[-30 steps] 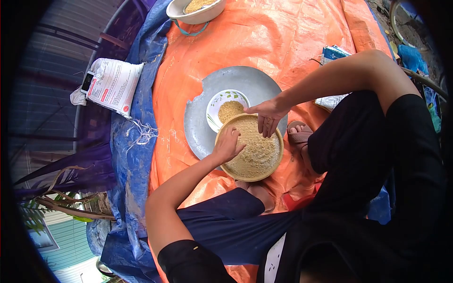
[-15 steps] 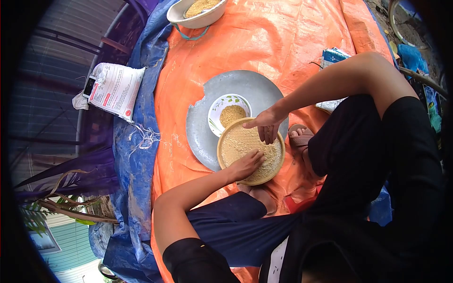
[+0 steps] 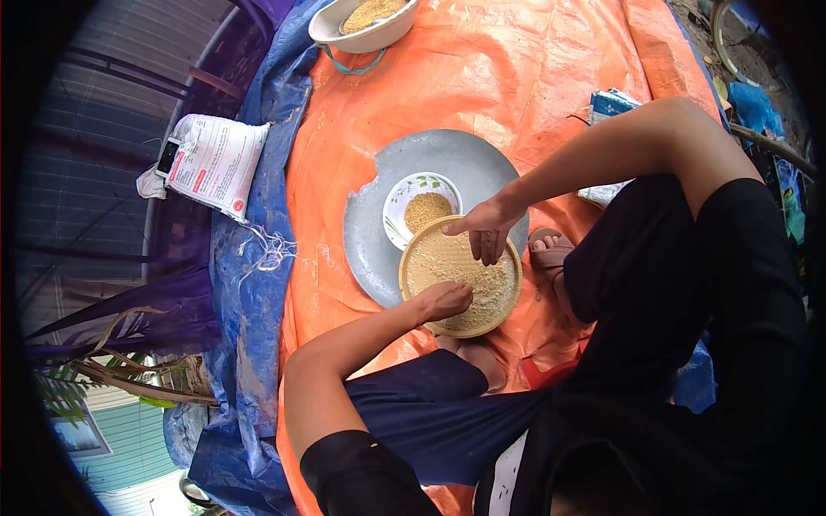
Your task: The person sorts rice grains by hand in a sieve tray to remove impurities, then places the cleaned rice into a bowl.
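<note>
A round woven tray (image 3: pixel 420 273) with a yellow rim holds a thin spread of pale, crumbly grain (image 3: pixel 490 297). My left hand (image 3: pixel 446 301) is over its near-left part, fingers curled together; whatever they pinch is hidden. Across the tray, my right hand (image 3: pixel 487 225) has its thumb stretched toward the far rim and its fingers pointing down over the grain, apart from the thumb. Partly behind the tray is a white bowl (image 3: pixel 397 206) with green leaf prints, containing golden grain (image 3: pixel 426 209). Both rest at a broad grey metal disc (image 3: pixel 366 249) with a broken edge.
An orange tarp (image 3: pixel 344 138) covers the ground, bordered by blue sheeting (image 3: pixel 237 335) on the left. A white basin (image 3: pixel 379 39) of grain stands at the far end. At left lies a printed white sack (image 3: pixel 219 163) with a phone (image 3: pixel 168 157) on it. My sandalled foot (image 3: pixel 551 245) is beside the tray.
My left hand has drawn back slightly toward the tray's near-left rim, and its fingers have gone from stretched out to curled. My right hand keeps nearly the same pose.
</note>
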`<act>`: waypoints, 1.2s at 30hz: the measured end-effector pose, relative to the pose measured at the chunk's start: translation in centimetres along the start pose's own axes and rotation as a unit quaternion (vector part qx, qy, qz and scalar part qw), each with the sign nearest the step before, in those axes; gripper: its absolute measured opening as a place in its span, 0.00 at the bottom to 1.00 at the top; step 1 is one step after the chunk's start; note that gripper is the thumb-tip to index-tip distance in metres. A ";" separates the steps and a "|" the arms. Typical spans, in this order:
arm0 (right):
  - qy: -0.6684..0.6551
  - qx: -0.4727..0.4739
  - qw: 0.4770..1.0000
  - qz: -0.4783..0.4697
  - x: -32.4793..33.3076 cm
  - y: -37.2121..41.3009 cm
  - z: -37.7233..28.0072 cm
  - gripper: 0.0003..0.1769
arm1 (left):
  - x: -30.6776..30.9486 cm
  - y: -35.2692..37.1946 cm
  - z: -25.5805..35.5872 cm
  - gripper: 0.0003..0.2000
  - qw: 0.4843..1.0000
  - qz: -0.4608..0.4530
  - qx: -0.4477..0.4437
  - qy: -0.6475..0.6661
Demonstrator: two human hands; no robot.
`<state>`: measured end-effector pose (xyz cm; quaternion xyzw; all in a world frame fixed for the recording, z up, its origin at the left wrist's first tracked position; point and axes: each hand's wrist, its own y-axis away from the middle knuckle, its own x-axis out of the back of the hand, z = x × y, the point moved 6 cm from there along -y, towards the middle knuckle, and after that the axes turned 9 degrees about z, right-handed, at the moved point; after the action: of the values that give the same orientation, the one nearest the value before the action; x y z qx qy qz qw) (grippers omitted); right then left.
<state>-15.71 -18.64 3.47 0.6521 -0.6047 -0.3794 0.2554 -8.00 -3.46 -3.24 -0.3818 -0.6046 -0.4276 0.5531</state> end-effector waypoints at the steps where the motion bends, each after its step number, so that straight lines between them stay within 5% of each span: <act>1: 0.001 -0.005 1.000 -0.001 0.0 0.1 0.0 0.59 | 0.2 0.0 0.0 0.06 1.000 0.008 -0.013 -0.018; 7: 0.012 -0.014 1.000 0.004 0.4 -0.1 0.3 0.56 | 0.7 0.0 -2.0 0.06 0.984 -0.040 0.103 0.138; 25: 0.046 0.009 0.999 0.021 1.2 -0.3 0.8 0.56 | 1.3 -0.2 -3.7 0.06 0.974 -0.026 0.173 0.142; 31: 0.054 0.005 0.998 0.021 1.1 -0.2 0.8 0.56 | 2.6 -0.6 -3.7 0.10 0.987 -0.025 0.134 0.088; 34: 0.055 0.003 0.998 0.021 1.1 -0.2 0.8 0.56 | 3.7 -0.5 -4.0 0.14 0.985 0.096 0.137 0.038; 36: 0.057 0.002 0.998 0.019 1.1 -0.2 0.8 0.56 | 2.8 -0.4 -3.9 0.16 0.986 0.068 0.135 0.075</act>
<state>-16.21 -19.57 2.63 0.6618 -0.6018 -0.3354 0.2957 -7.27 -7.33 -0.42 -0.3105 -0.5859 -0.3307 0.6716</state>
